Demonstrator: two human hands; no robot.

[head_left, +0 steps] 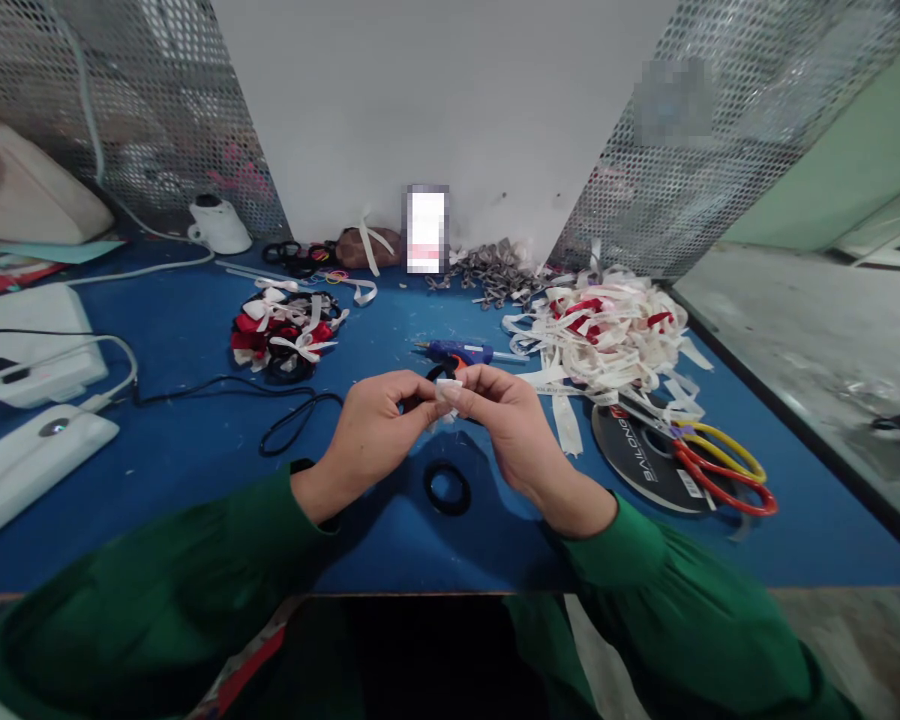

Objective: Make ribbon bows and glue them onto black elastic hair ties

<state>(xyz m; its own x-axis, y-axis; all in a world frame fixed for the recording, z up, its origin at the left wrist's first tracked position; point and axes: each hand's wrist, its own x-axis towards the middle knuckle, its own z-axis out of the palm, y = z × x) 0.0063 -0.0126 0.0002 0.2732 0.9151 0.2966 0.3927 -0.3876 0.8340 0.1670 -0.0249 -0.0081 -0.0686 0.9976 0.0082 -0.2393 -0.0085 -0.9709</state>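
My left hand (382, 425) and my right hand (511, 425) meet above the middle of the blue table. Both pinch a small white ribbon piece (448, 390) between thumbs and fingertips; its exact shape is partly hidden by the fingers. Below them a black hair tie (447, 488) lies flat on the table. Just beyond the fingers rests a blue glue gun (461, 352), with an orange part and some black loops near it, partly covered by my hands.
To the right lie a heap of white ribbons (619, 335), a black spool (637, 455) and red-yellow scissors (727, 475). Finished-looking bows (285, 330), a black cable (225, 380) and a white power strip (37, 460) are on the left. A phone (426, 230) stands behind.
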